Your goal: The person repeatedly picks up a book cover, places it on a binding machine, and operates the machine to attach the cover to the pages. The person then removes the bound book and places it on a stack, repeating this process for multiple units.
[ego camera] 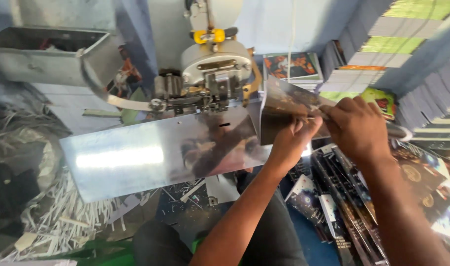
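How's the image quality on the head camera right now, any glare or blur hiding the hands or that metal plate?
Head view: a bright glare streak washes out the left of the metal plate, whose right part mirrors the machine; the left hand and right hand are slightly motion-blurred on the glossy printed sheet; the paper shreds at lower left lie in dim shadow; the edges look bent by the wide lens.

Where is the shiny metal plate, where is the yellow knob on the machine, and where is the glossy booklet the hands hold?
Metal plate (136,157): head view, on its bright flat face.
Yellow knob (208,36): head view, on its middle.
Glossy booklet (284,106): head view, on its cover.
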